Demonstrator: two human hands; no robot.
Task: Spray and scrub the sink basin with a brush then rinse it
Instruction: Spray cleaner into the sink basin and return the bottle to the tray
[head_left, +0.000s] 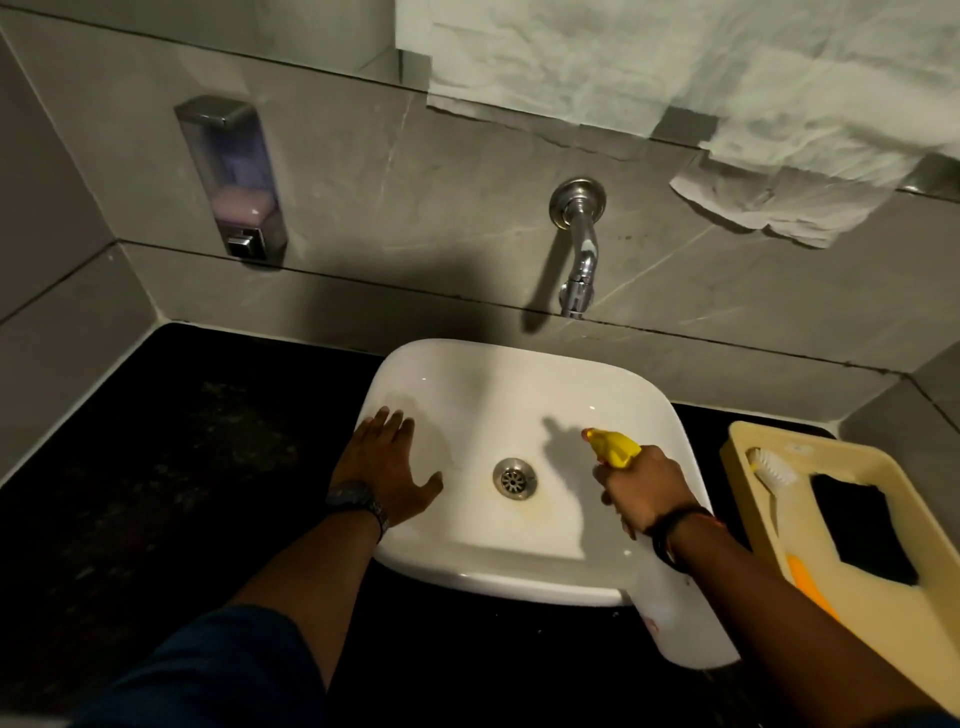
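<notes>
A white sink basin (498, 395) sits on a black counter, with a metal drain (514, 478) at its bottom. My left hand (387, 465) rests flat on the basin's left rim, fingers spread, holding nothing. My right hand (644, 486) grips a spray bottle (675, 613) with a white body and a yellow nozzle (613, 447), which points left into the basin above the drain. A brush (774, 470) with white bristles and an orange handle lies in a cream tray (883, 613) to the right.
A chrome tap (577, 249) juts from the grey tiled wall above the basin. A soap dispenser (234, 176) hangs on the wall at the left. A black sponge (857, 525) lies in the tray. White paper (727, 93) hangs at the top right.
</notes>
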